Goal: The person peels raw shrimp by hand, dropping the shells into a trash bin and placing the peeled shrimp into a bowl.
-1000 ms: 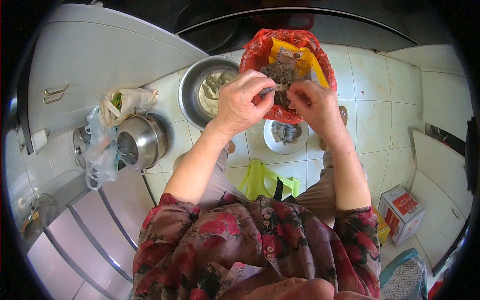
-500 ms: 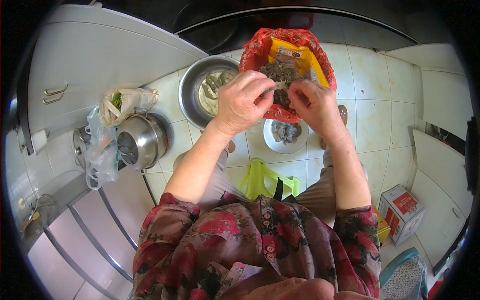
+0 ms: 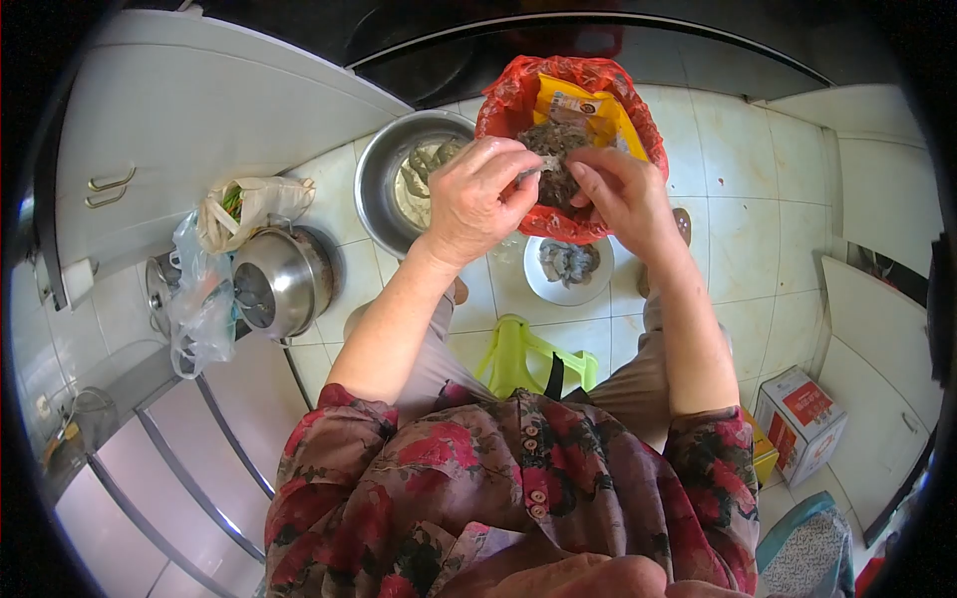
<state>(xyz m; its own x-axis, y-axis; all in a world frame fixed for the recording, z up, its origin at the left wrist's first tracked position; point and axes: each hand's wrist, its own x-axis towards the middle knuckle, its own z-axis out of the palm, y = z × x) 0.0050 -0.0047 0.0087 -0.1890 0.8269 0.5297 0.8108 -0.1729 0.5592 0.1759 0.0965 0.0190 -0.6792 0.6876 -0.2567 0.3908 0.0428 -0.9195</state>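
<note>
My left hand (image 3: 480,195) pinches a shrimp (image 3: 548,164) between thumb and fingers, its pale end sticking out toward the right. Close beside that end is my right hand (image 3: 630,199), thumb and fingers drawn together; whatever they hold is too small to make out. Both hands are over a bin lined with a red plastic bag (image 3: 496,90). Inside it lie a heap of greyish shrimp shells (image 3: 560,138) and a yellow packet (image 3: 620,125). Below the bin, a white bowl (image 3: 568,298) contains grey peeled shrimp (image 3: 569,263).
A steel basin (image 3: 373,189) with whole shrimp in cloudy water stands left of the bin. Farther left are a steel pot (image 3: 282,284) and plastic bags (image 3: 199,309). A green stool (image 3: 510,349) is between my legs. A carton (image 3: 800,424) sits at lower right.
My left hand has shifted slightly left and down with the shrimp. The right hand has turned, its fingers now a little farther from the shrimp's pale end.
</note>
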